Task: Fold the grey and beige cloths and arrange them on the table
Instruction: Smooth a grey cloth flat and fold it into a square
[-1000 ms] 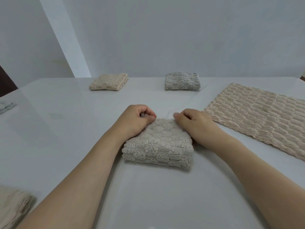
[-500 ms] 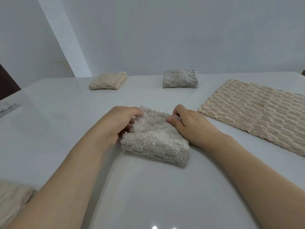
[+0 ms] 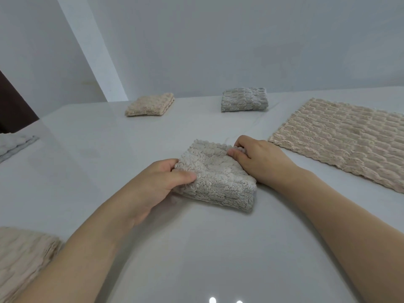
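- Near-left corner of the white worktop (image 3: 196, 259): a beige cloth (image 3: 19, 256) lies rumpled, cut off by the picture's edge.
- Two bare forearms reach in from the near edge toward the middle of the worktop.
- Middle of the worktop: a folded grey cloth (image 3: 216, 178), pale and fluffy, a thick squarish bundle set a bit askew, held by both hands.
- Left hand (image 3: 157, 184) grips the bundle's left side; thumb lies on top, the other fingers curl round the edge and under, mostly hidden.
- Right hand (image 3: 260, 160) pinches the bundle's far-right corner; thumb and curled fingers bunch the cloth there.
- Near edge of the bundle rests on the worktop; cannot tell whether the far part is lifted.
- Right side of the worktop: a large beige cloth (image 3: 343, 138) lies spread flat, unfolded, brick-like ribbed texture, running off the right edge; near the right hand but apart from it.
- Left edge of the worktop: part of a pale grey cloth (image 3: 13, 145) shows, mostly out of frame.
- Far edge, left of centre: a folded beige cloth (image 3: 149, 104), neat small square.
- Far edge, right of centre: a second folded grey cloth (image 3: 243, 99), same size; well apart from the beige one.
- Behind the worktop: plain pale wall (image 3: 240, 40).
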A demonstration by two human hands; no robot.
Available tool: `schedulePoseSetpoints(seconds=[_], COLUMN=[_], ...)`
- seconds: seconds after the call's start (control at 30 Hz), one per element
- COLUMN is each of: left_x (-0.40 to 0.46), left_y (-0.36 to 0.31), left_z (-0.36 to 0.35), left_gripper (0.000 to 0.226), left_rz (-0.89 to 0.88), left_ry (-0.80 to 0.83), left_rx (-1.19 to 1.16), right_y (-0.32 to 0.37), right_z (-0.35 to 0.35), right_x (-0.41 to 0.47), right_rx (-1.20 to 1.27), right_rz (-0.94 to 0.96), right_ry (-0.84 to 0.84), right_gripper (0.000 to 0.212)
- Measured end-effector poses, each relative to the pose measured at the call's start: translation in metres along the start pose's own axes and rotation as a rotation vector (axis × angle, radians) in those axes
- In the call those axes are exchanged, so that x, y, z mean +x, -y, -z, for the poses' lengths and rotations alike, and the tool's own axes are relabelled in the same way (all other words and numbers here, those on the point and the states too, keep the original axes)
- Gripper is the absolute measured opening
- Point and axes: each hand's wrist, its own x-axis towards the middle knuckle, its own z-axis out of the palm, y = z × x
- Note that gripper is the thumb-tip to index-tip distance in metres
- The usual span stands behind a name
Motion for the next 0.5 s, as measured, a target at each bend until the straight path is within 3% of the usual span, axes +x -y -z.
schedulePoseSetpoints(seconds=[0.1, 0.2, 0.37, 0.5], left_x=[0.003, 0.007, 0.014, 0.019], left_y=[0.002, 0.004, 0.012, 0.021], left_z=[0.003, 0.001, -0.003, -0.004], left_gripper=[0.038, 0.018, 0.011, 0.025], left_rz=[-0.018, -0.020, -0.014, 0.016], left_ry=[-0.047, -0.150, -0.245, -0.348], left_rx=[-0.006, -0.033, 0.075, 0.239], right_y=[-0.001, -0.002, -0.001, 0.000], right_z=[0.000, 0.000, -0.001, 0.001], right_x=[0.002, 0.003, 0.004, 0.003], right_rx=[0.003, 0.002, -0.007, 0.001], right_rz=[-0.012, -0.024, -0.044, -0.058], right_ry=[0.000, 0.003, 0.018, 0.023], right_gripper=[0.031, 0.029, 0.029, 0.029])
